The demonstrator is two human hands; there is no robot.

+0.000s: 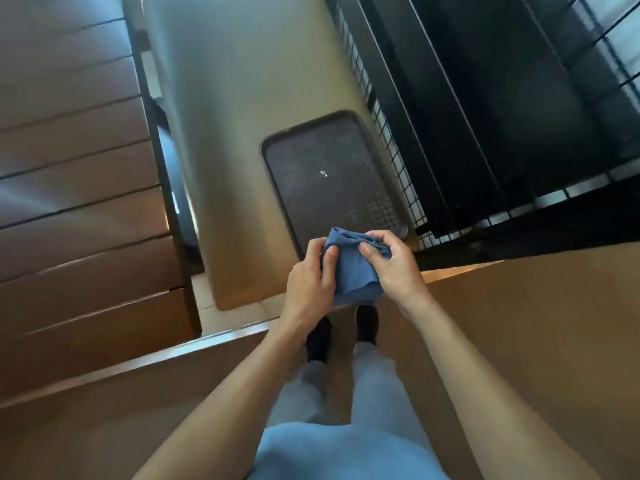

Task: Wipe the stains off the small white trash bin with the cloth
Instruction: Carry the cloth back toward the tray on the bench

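hands [349,268] knead cloth [349,268] over tiled floor [239,317].

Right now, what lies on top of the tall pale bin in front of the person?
A dark tray lies flat on the bin top, with a small white scrap on it. The tray's near corner is hidden behind the blue cloth and both hands.

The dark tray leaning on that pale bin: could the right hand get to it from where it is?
Probably yes: the right hand is just before the tray, nothing between, though it grips the blue cloth.
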